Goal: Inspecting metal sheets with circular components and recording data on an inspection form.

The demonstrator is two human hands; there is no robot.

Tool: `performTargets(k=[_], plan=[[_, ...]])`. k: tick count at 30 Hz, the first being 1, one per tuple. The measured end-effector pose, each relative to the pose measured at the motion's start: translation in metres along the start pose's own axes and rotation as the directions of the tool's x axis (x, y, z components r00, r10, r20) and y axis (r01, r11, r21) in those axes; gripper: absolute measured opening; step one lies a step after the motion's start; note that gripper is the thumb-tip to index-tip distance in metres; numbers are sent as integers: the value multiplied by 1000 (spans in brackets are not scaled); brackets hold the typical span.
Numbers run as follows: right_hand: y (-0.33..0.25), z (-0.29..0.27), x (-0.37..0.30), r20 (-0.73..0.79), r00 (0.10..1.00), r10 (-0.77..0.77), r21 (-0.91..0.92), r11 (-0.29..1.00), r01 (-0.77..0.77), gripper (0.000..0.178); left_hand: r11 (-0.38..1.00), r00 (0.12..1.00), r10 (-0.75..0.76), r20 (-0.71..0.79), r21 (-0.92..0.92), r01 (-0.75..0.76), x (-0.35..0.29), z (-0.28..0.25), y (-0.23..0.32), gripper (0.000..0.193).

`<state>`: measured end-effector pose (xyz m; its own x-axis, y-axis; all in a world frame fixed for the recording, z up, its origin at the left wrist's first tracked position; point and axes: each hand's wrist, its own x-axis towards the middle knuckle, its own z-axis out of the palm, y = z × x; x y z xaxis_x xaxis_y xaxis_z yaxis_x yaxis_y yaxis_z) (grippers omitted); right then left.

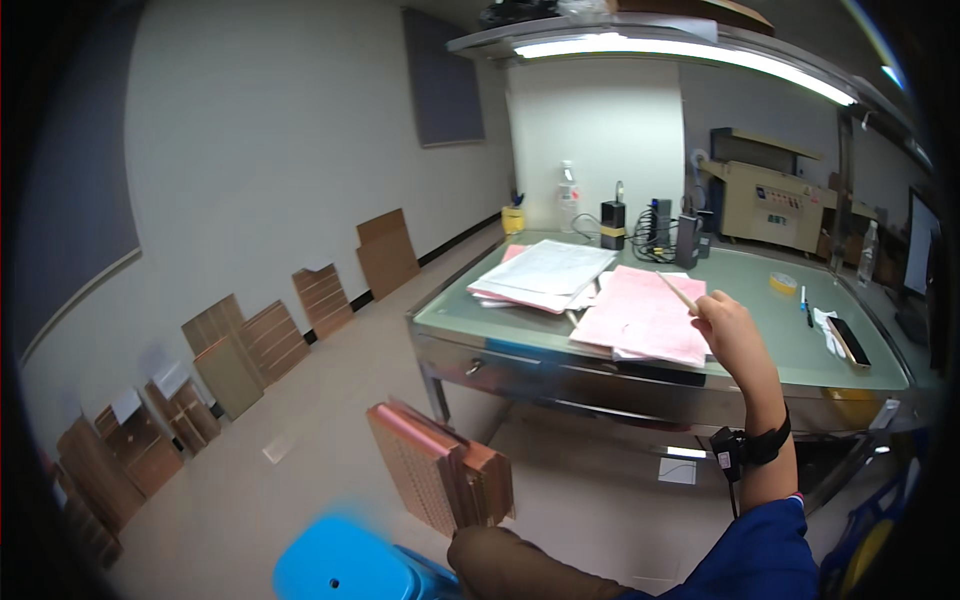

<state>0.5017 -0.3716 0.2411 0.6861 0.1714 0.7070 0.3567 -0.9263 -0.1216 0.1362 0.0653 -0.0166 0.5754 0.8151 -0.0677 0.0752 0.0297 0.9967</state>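
My right hand (724, 322) is closed in a pinch around a thin, pale, wooden-looking stick (678, 291). The stick's far end points up and left, over a pink sheet (643, 312) on the table; whether it touches the sheet I cannot tell. Left of that sheet lies a stack of white and pink papers (545, 272), its edges uneven. A black strap with a small box (745, 449) and a cable is around my right forearm. My left hand is out of the picture.
The glass-topped metal table (465, 318) also bears black boxy devices with cables (660, 232), a bottle (568, 195), a tape roll (783, 284) and a black-and-wood brush-like block (848, 341). Copper-coloured panels (440, 465) stand on the floor beside a blue stool (345, 565). More boards (275, 342) lean against the wall.
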Motion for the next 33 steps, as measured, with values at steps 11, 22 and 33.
performTargets(k=[11, 22, 33], plan=[[168, 19, 1, 184, 868, 461, -571, 769, -287, 37, 988, 958, -55, 282, 152, 12, 30, 68, 26, 26], [26, 32, 0, 359, 879, -313, 32, 946, 324, 67, 977, 908, -103, 405, 214, 16, 42, 125, 30, 25], [38, 8, -1, 443, 881, -169, 182, 979, 96, 29, 986, 879, -165, 448, 57, 156, 37, 134, 24, 26]])
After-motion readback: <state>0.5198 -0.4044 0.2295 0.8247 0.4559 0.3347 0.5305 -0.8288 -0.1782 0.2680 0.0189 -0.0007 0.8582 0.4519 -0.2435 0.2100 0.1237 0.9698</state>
